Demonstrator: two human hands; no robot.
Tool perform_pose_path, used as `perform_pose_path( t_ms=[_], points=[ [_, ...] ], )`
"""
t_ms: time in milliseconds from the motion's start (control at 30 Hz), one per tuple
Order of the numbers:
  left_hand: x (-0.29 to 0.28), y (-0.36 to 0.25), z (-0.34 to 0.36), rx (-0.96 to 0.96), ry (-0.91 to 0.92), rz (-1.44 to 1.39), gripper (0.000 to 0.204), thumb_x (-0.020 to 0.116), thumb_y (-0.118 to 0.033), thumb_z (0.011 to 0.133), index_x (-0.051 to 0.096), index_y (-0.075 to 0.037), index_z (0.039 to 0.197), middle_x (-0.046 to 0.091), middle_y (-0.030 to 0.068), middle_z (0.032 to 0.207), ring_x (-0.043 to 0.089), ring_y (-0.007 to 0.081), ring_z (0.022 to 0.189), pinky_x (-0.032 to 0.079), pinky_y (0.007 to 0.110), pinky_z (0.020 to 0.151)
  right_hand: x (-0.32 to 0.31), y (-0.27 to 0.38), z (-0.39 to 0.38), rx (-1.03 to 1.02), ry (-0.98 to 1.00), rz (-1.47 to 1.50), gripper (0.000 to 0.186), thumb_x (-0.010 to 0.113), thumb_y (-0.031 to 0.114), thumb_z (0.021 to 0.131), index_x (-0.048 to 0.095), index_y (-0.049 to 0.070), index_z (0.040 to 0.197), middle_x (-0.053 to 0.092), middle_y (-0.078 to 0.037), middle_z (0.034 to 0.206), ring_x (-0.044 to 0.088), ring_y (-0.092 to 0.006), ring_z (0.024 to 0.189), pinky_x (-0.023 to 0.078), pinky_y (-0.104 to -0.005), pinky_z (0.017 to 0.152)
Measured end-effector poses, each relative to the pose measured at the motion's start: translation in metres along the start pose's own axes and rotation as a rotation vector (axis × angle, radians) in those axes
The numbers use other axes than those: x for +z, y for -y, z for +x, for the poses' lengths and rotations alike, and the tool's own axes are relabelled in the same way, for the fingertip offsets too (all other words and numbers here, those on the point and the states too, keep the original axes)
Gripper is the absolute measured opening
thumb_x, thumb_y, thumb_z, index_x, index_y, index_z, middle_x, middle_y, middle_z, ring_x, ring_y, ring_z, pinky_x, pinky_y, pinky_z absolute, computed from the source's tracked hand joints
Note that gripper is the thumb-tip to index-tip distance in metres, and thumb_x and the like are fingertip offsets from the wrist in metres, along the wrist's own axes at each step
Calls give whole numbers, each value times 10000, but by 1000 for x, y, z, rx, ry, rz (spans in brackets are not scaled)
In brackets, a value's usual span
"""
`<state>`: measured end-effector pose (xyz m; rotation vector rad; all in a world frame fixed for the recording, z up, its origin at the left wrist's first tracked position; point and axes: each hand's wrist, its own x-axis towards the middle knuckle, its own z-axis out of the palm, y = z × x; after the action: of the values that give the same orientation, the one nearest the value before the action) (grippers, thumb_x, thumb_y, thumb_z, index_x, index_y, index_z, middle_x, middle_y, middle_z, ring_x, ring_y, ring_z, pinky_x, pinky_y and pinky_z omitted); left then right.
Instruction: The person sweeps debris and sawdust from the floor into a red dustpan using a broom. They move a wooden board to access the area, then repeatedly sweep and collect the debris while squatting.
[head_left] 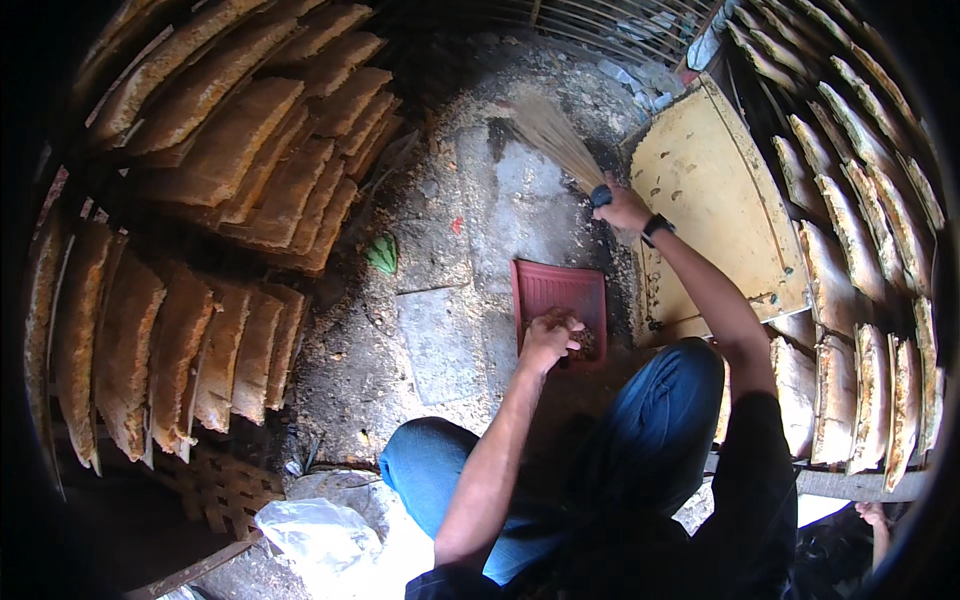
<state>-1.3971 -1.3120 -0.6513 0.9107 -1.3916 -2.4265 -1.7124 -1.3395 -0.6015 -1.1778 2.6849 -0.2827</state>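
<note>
In my right hand is the dark grip of a stick broom, fingers wrapped round it. Its thin, pale bristles fan out toward the far left over the dirty floor. My left hand, fingers curled, is at the near part of a red plastic dustpan and seems to hold it; the handle itself is hidden under the hand. Brown crumbs and debris lie in the pan beside my fingers. The dustpan rests on the floor just ahead of my knees, its ribbed part facing away from me.
Racks of stacked brown slabs stand on the left, with more slabs on the right. A yellowish board leans beside my right arm. A green leaf and scattered crumbs lie on the floor. A clear plastic bag and another person's hand are nearer.
</note>
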Motion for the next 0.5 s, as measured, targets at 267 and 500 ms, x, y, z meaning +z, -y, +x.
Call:
perform_pose_path(
  t_ms=[267, 500],
  points=[
    [-1, 2, 14, -3, 39, -15, 277, 590, -146, 929, 633, 28, 1140, 707, 153, 1040, 701, 202, 845, 578, 314, 673, 8, -61, -22, -146, 298, -301, 939, 754, 221, 632, 347, 125, 1473, 674, -242, 1023, 671, -361, 938, 544, -415, 826],
    [-9, 8, 29, -39, 26, -6, 309, 590, -156, 932, 626, 28, 1178, 704, 142, 1066, 702, 198, 857, 573, 303, 665, -128, -29, -157, 12, 402, -718, 834, 649, 125, 618, 456, 210, 1425, 696, -158, 953, 674, -322, 887, 552, -396, 797]
  ],
)
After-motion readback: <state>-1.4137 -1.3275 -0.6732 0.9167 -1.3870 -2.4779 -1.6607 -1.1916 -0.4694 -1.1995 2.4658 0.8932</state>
